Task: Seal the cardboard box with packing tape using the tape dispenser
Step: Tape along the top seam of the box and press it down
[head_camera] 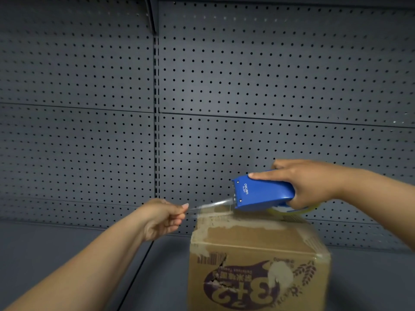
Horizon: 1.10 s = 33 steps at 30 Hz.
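A brown cardboard box (258, 263) with purple print and old tape residue stands on a grey shelf, its flaps closed. Just above its far top edge my right hand (314, 185) grips a blue tape dispenser (262, 194), whose clear roll shows underneath. A strip of clear tape (211, 205) stretches left from the dispenser's mouth. My left hand (164, 218), left of the box's top corner, pinches the free end of that strip between thumb and fingers.
A grey perforated back panel (224, 86) rises directly behind the box. The grey shelf surface (67, 239) spreads to the left, with a seam (137, 270) running between two shelf sections.
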Available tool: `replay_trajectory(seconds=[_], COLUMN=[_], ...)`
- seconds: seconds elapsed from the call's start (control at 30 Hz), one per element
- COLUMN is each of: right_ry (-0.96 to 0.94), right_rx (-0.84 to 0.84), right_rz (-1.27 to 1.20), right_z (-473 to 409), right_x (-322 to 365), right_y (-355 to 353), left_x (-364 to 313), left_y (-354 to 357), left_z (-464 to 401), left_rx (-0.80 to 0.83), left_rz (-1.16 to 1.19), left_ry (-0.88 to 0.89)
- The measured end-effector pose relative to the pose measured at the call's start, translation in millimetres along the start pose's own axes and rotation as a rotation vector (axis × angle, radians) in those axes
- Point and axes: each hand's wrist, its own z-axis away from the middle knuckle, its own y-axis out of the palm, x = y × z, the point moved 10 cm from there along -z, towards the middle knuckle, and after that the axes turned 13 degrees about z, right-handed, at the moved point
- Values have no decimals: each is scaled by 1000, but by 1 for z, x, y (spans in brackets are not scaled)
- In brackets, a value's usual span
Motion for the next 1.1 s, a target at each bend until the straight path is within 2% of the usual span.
replay_trajectory(seconds=[0.67,0.9,1.1], right_ry=[15,9,14], right_rx=[169,154,118], right_rz=[-3,47,54], right_z=[-4,-5,-4], right_x=[11,16,21], right_y=[20,19,17], left_x=[60,84,89], left_y=[-3,0,-3], left_z=[-27,-36,-41], left_rx=[-6,24,5], left_rz=[47,182,79], left_ry=[-253,-337,-314])
